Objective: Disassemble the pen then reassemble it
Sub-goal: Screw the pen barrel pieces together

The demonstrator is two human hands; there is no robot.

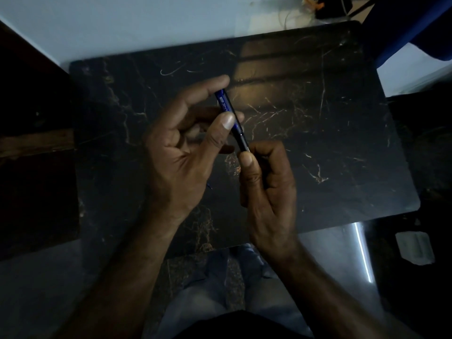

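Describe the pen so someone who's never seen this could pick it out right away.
Above the dark marbled table, mid-frame, two hands meet. The pen slants between them, left hand gripping its blue barrel, right hand pinching its darker lower end. It is the only bright blue thing there.

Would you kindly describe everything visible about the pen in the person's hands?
The pen has a glossy blue plastic-looking barrel with pale lettering and a darker section at its near end. It slants above the dark marble-patterned table, held in the air. The left hand pinches the barrel; the right hand grips the dark end. Its tip is hidden.
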